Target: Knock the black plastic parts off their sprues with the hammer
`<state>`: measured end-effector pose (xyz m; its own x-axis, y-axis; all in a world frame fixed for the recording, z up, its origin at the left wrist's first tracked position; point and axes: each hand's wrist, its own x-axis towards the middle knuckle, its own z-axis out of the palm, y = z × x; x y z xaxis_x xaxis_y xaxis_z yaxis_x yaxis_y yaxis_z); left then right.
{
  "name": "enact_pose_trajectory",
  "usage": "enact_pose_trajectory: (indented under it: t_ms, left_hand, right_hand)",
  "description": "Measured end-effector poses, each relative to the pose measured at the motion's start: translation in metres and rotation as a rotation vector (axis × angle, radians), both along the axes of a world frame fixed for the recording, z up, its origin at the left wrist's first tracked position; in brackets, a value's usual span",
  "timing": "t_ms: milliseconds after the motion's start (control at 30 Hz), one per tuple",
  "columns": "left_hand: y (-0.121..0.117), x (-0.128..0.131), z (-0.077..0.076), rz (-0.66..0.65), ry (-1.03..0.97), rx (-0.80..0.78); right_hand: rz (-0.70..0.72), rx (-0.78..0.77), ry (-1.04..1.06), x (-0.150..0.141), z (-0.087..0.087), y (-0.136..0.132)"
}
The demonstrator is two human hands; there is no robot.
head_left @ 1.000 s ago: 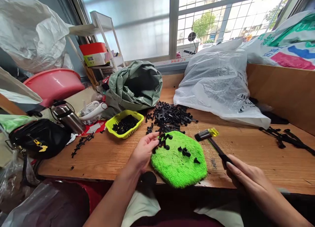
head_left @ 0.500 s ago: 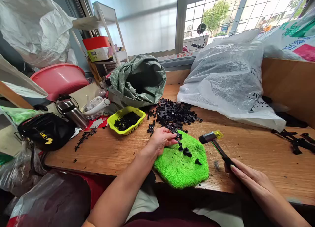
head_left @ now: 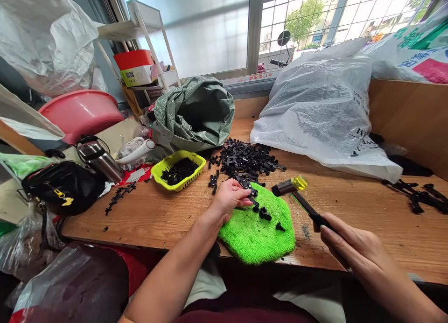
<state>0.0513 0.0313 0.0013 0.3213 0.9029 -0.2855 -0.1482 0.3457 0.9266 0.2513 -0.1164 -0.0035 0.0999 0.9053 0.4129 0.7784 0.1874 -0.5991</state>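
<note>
My left hand (head_left: 231,196) pinches a black plastic part (head_left: 253,199) at the upper left of a bright green cloth (head_left: 252,239). Several small loose black pieces (head_left: 265,214) lie on the cloth to the right of those fingers. My right hand (head_left: 350,241) is closed round the black handle of a mallet (head_left: 291,186). Its head has a dark face and a clear yellow face, and is raised over the cloth's right edge, apart from the held part. Just beyond the cloth lies a heap of black plastic parts (head_left: 245,157).
A yellow basket (head_left: 203,163) with black bits stands left of the heap, before an open grey-green sack (head_left: 194,117). A large white bag (head_left: 315,113) fills the back right. Black parts (head_left: 420,198) lie far right. A steel flask (head_left: 105,163) and black bag (head_left: 65,187) are left.
The mallet and my right hand have moved left, bringing the head closer to the held part. My left hand keeps its pinch in nearly the same place. The view has shifted slightly.
</note>
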Motion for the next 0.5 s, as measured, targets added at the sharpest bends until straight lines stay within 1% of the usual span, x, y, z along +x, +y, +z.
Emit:
enact_pose_trajectory:
  t_ms: [100,267,300,367,433,500]
  left_hand:
    - [0.0,0.0,0.001,0.004,-0.001,-0.01]
    - [0.0,0.0,0.002,-0.006,0.015,-0.019]
    - [0.0,0.001,0.002,-0.009,0.023,-0.019]
    - [-0.001,0.001,0.002,-0.009,0.035,-0.014]
    - [-0.001,0.002,0.003,-0.003,0.045,-0.005]
    - [-0.001,0.003,0.003,0.002,0.045,0.01]
  right_hand:
    - [0.08,-0.018,0.089,-0.003,0.008,0.007]
    - [0.111,-0.04,0.1,-0.01,0.009,0.01]
    - [0.122,-0.021,0.077,-0.011,0.011,0.009]
    - [0.121,0.065,0.002,-0.011,0.014,0.008]
    - [0.081,0.141,-0.075,-0.01,0.016,0.008]
    - [0.047,0.137,-0.179,-0.007,0.015,0.008]
